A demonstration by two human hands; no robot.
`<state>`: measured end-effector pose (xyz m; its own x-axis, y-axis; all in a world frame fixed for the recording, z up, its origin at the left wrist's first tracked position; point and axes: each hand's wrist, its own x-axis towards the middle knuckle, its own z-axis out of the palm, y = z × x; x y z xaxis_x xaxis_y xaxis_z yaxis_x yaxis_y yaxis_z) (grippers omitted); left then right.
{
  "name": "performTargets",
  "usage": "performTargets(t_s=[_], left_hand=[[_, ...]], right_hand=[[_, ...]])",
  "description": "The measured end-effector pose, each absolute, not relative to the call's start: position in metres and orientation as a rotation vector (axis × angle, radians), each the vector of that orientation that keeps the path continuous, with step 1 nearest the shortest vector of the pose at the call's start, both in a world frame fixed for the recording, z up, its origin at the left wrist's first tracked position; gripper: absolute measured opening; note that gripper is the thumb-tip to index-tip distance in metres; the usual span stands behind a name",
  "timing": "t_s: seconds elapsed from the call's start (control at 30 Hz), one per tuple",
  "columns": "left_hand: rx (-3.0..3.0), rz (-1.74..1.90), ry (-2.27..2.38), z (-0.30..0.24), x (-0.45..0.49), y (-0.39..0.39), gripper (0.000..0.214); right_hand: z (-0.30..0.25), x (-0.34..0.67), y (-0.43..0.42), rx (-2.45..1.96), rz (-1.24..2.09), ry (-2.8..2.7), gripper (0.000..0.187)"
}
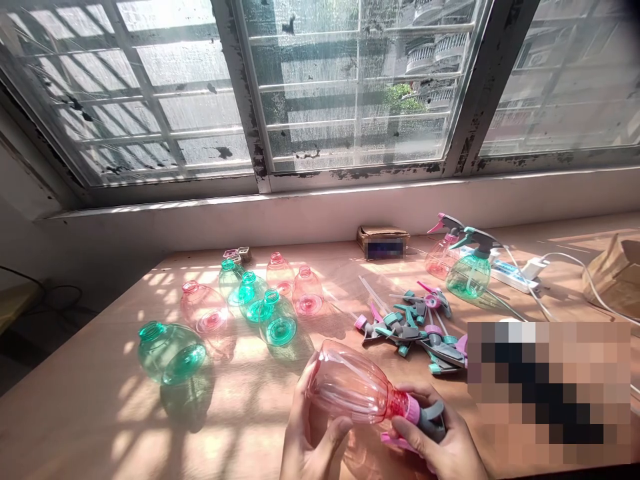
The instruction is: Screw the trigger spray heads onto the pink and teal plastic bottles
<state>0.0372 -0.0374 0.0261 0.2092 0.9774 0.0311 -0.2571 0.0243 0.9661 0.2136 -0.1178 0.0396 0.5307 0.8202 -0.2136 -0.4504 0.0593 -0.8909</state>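
A clear pink spray bottle (353, 383) lies on its side between my hands, low over the table's front part. My left hand (315, 427) wraps around its base end, thumb underneath. At the neck, my right hand (443, 433) grips the pink collar and grey spray head (431, 420); a pink trigger shows below the thumb. Just beyond my right hand is a loose pile of grey, pink and teal spray heads (405, 327) with thin tubes. To the left stand several open bottles without heads, some green (173, 353), some pink (307, 293).
Two bottles with spray heads, one green (469, 270) and one pink (440, 257), stand at the back right beside a white power strip (515, 273) with cables. A small cardboard box (383, 240) sits by the wall. A brown paper bag (617, 273) is far right. A blurred patch covers the right front.
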Motion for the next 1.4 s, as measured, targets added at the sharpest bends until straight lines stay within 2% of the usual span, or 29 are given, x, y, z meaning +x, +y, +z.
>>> performTargets(t_s=[0.2,0.37,0.73,0.93,1.4], left_hand=[[1.179,1.180,0.919,0.0292,0.0393,-0.0383,0.075],[1.092,1.189,0.799,0.0249,0.0399,-0.0391,0.090],[1.140,1.186,0.887,0.0253,0.0389,-0.0367,0.077],[1.040,1.193,0.775,0.0252,0.0406,-0.0391,0.093],[1.133,1.193,0.898,0.0267,0.0398,-0.0372,0.076]], right_hand=[[0.0385,0.2170,-0.1177,-1.154,1.003,-0.389,0.056],[0.0398,0.2135,-0.1183,-1.157,1.011,-0.409,0.053],[0.0390,0.2165,-0.1173,-1.179,0.986,-0.397,0.055],[0.0375,0.2142,-0.1176,-1.190,1.000,-0.417,0.054],[0.0396,0.2168,-0.1170,-1.179,1.026,-0.415,0.053]])
